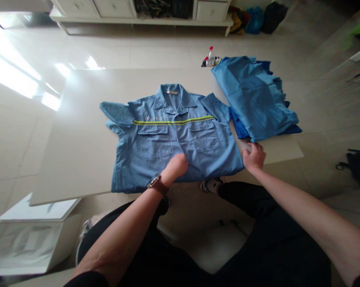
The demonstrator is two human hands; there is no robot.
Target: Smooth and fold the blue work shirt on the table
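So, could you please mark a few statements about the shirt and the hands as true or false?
The shirt lies front up on the table. True.
Its stripe is red. False: it is yellow-green.
The left hand rests on the shirt's lower front. True.
The pile of blue garments lies left of the shirt. False: it lies to the right.
The watch is on the right wrist. False: it is on the left wrist.
The right hand is near the pile's front edge. True.

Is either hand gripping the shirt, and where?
Left hand sits on the lower front of the shirt, at the button line. The right hand is at its side edge near the hem. Whether either actually pinches cloth cannot be told.
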